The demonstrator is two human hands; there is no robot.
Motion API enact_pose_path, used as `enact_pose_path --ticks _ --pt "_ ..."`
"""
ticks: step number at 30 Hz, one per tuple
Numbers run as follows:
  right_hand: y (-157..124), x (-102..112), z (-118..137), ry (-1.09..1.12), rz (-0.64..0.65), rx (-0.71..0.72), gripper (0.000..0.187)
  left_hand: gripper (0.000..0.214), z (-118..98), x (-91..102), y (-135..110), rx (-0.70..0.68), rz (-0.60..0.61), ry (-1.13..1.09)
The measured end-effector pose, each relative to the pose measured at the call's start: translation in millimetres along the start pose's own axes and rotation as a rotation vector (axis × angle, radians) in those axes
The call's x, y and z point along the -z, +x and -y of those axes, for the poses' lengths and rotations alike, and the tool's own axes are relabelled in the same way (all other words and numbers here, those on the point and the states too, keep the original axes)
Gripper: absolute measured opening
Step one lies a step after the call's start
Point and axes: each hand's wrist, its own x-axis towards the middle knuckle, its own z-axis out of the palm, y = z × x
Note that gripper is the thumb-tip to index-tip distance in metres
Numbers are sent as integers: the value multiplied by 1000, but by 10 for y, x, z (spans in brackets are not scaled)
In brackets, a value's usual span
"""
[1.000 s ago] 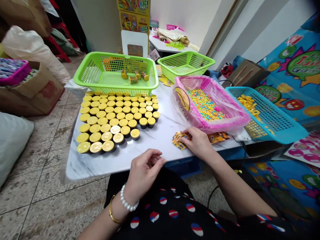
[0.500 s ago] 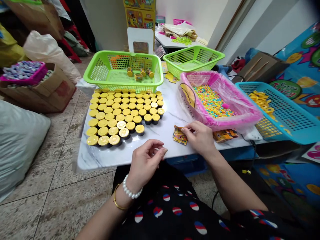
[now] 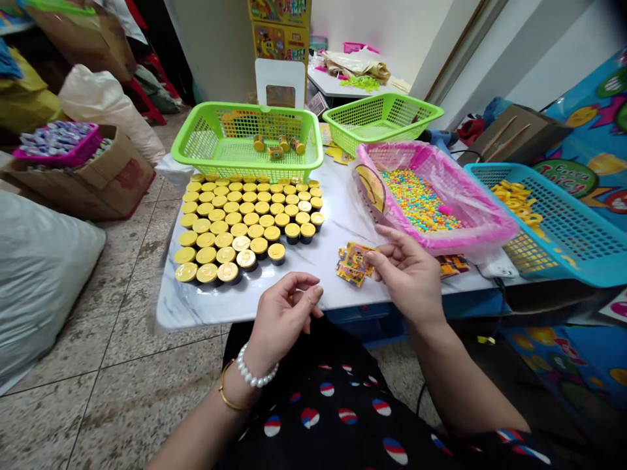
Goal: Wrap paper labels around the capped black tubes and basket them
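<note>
My right hand [image 3: 411, 271] pinches the edge of a small printed yellow label [image 3: 360, 256] between thumb and fingers. Under it, other printed labels [image 3: 349, 279] lie loosely piled on the table. My left hand [image 3: 287, 316] hovers at the table's front edge, fingers loosely curled, a gap between thumb and forefinger. Nothing shows in it. To its upper left, many small dark cups with yellow lids [image 3: 238, 230] stand packed in rows. One lidded cup [image 3: 277, 253] stands slightly apart at the right side of the group.
A green basket [image 3: 196, 137] holding several small labelled cups [image 3: 275, 153] stands behind the rows. Another green basket [image 3: 382, 108] is to its right. A pink, plastic-lined basket [image 3: 490, 225] contains colourful candy beads [image 3: 416, 199]. Beyond it, a blue basket [image 3: 578, 241] holds yellow rings [image 3: 516, 199].
My right hand has moved slightly right and lifted a label from the pile, which now looks spread out. My left hand has hardly moved. The view has shifted a little.
</note>
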Motion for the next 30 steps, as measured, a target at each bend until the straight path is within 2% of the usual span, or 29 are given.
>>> enact_pose_path --ticks 2,5,9,11,13,15,19,24,30 --pt "-149 -133 91 179 61 -77 41 34 -13 -15 -13 20 46 -70" --pt "-301 -291 111 286 237 -176 34 29 -36 21 -57 22 29 -57" --pt "-264 -330 58 255 543 -233 31 26 -80 159 -134 -3 -5 149" --pt "-189 -337 55 200 693 -209 25 25 -95 223 -158 -14 19 214" --pt "-137 -382 68 153 780 -178 23 26 -94 264 -178 -10 24 228" --pt "-141 -466 86 152 747 -170 27 24 -71 283 -210 -15 -52 188" --pt "-291 -667 95 214 537 -207 31 28 23 258 -356 -41 -272 43" --pt "-448 -800 59 223 414 -252 34 37 130 196 -518 -12 -325 -95" --pt "-479 -801 21 268 377 -231 33 35 204 211 -475 43 -322 -309"
